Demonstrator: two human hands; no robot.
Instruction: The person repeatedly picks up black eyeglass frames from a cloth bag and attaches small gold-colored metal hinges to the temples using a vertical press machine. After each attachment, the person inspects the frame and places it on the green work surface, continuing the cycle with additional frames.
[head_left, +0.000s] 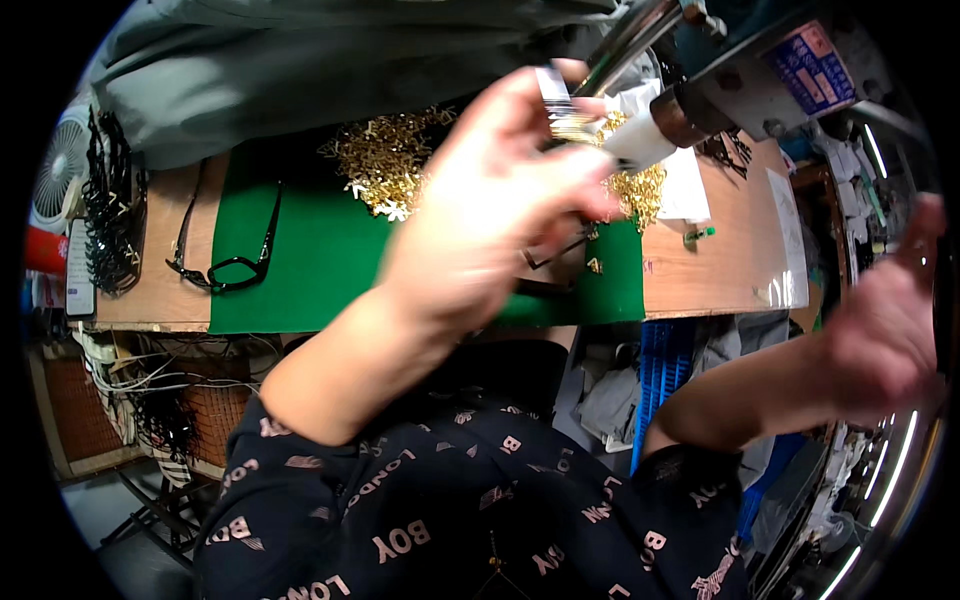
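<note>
My left hand [480, 195], smeared by motion, is raised over the green mat [300, 230] beside the tip of a machine. Its thumb and fingers curve around a shiny coiled metal part [562, 110]; whether they touch it I cannot tell. My right hand [885, 335] is at the far right, also blurred, one digit pointing up; what it holds, if anything, is not visible. A heap of small gold-coloured pieces [385, 160] lies left of my left hand, and more gold pieces [640, 195] lie right of it. Behind my left wrist, a dark block-like fixture [565, 265] is partly hidden.
The grey machine body [775, 80] with a blue label reaches in from the upper right. A black eyeglass frame [235, 272] lies at the mat's left edge. Several black frames [115, 210] are stacked near a white fan [62, 165]. A small green-capped item [700, 234] lies on the wooden table.
</note>
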